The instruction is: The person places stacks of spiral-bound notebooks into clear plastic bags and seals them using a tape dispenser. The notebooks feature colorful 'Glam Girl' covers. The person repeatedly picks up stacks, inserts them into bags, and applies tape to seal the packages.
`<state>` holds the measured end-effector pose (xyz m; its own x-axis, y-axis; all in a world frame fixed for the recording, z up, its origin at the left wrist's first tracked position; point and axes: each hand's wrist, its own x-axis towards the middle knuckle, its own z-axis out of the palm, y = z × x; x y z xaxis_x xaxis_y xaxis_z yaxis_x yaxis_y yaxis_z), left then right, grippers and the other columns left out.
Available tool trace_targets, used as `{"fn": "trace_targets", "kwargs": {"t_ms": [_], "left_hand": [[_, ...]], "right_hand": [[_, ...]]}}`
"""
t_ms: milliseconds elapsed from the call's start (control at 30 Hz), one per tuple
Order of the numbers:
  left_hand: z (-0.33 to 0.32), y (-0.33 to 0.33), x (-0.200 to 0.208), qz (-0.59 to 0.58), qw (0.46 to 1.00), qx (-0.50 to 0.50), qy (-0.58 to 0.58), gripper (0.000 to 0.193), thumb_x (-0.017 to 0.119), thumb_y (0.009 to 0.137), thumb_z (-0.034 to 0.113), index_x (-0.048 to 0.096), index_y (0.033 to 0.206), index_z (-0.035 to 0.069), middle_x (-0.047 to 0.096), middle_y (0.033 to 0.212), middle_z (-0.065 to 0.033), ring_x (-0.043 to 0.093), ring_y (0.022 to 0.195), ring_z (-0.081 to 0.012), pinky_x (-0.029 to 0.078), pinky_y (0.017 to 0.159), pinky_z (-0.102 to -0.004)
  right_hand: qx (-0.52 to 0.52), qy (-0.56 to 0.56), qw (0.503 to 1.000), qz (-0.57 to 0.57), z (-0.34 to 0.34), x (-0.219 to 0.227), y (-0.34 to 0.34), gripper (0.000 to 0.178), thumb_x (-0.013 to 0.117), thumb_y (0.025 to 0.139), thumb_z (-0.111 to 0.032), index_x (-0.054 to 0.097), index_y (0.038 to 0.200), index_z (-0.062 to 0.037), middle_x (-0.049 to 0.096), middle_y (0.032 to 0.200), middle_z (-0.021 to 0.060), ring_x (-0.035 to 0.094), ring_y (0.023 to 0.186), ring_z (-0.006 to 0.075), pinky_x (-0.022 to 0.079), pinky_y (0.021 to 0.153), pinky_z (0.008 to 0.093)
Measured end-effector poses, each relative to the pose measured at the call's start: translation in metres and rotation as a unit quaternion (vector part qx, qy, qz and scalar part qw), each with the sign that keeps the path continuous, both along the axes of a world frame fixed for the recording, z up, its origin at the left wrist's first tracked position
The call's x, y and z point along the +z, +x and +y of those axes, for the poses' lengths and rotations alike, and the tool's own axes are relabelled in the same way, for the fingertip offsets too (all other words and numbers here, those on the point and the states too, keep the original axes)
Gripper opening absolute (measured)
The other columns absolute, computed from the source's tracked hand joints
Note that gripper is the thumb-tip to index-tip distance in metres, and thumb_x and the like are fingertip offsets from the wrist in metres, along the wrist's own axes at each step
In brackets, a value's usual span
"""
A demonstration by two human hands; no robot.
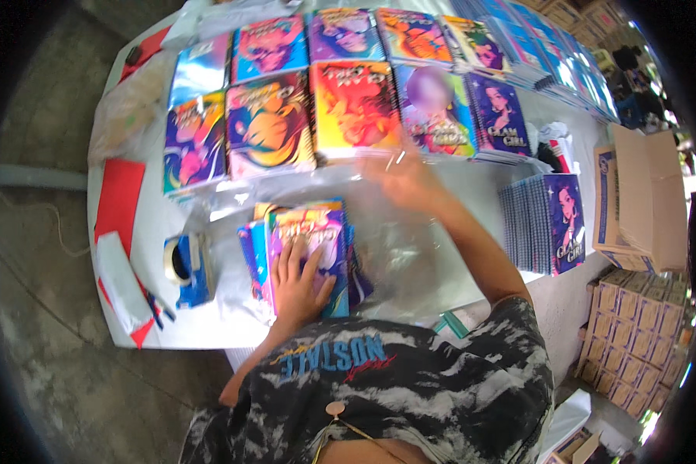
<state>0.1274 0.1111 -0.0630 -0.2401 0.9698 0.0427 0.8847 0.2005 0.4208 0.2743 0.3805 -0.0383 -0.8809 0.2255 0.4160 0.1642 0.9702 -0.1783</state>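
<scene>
My left hand point(296, 280) lies flat with its fingers spread on a loose pile of spiral notebooks point(321, 227), close to my body. The notebooks in this pile have colourful covers and sit slightly askew, with corners sticking out. My right hand point(404, 182) reaches out to the front edge of a red and yellow notebook point(355, 108) in the near row. Motion smears its fingers, so I cannot tell whether they grip anything. Beside that notebook are an orange and black one point(270, 124) and a blue and green one point(435, 112).
A second row of notebooks point(344, 35) lies behind. A blue tape dispenser point(196, 271) stands left of the pile; red sheets point(121, 189) lie at the table's left edge. At right are a notebook stack point(527, 224), an open carton point(649, 197) and stacked cartons point(630, 332).
</scene>
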Motion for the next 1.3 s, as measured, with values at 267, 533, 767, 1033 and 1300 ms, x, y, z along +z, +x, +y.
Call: {"fn": "trace_targets", "kwargs": {"t_ms": [267,533,767,1033,1300], "left_hand": [[0.004,0.004,0.002,0.016,0.999,0.016,-0.027,0.057,0.067,0.071,0.037,0.053,0.122,0.017,0.035,0.139,-0.0148,0.029,0.129,-0.0353,0.02,0.104,-0.0499],[0.002,0.007,-0.001,0.019,0.998,0.058,-0.023,0.061,0.074,0.065,0.032,0.054,0.12,0.017,0.039,0.136,-0.014,0.032,0.127,-0.0346,0.023,0.102,-0.0507],[0.009,0.004,0.003,-0.004,0.999,0.049,0.001,0.057,0.072,0.068,0.032,0.055,0.12,0.016,0.041,0.134,-0.0123,0.033,0.127,-0.0317,0.023,0.104,-0.0478],[-0.027,-0.021,-0.019,-0.276,0.887,0.214,0.301,0.061,0.039,0.092,0.043,0.04,0.127,-0.008,0.042,0.125,-0.023,0.039,0.12,-0.0335,0.027,0.102,-0.0395],[-0.036,-0.068,-0.033,-0.263,0.915,0.308,-0.004,0.094,0.064,0.074,0.034,0.011,0.139,-0.009,0.021,0.14,-0.0311,0.02,0.133,-0.0371,0.019,0.108,-0.039]], "right_hand": [[-0.533,0.131,0.836,-0.017,0.308,-0.024,0.085,0.037,0.058,0.077,-0.024,0.059,0.113,-0.0137,0.058,0.114,0.0155,0.052,0.11,0.0325,0.039,0.091,0.0544],[-0.748,-0.331,0.573,0.044,0.351,-0.029,0.091,0.079,0.065,0.071,-0.051,0.046,0.13,-0.0032,0.038,0.137,0.024,0.012,0.131,0.0534,0.005,0.104,0.0637],[-0.421,-0.129,0.726,0.529,0.334,-0.003,0.077,0.028,0.072,0.072,-0.018,0.058,0.092,-0.0036,0.062,0.091,0.0121,0.059,0.081,0.0246,0.045,0.071,0.0337],[0.051,-0.036,0.985,0.163,-0.037,0.1,0.018,0.018,0.072,0.066,-0.013,0.054,0.065,-0.0133,0.068,0.089,0.0039,0.064,0.076,0.0189,0.047,0.066,0.0287],[-0.301,-0.683,0.662,0.061,-0.156,-0.039,0.023,0.046,0.064,0.083,-0.031,0.052,0.112,0.0026,0.055,0.12,0.0157,0.05,0.112,0.0193,0.039,0.092,0.0298]]}}
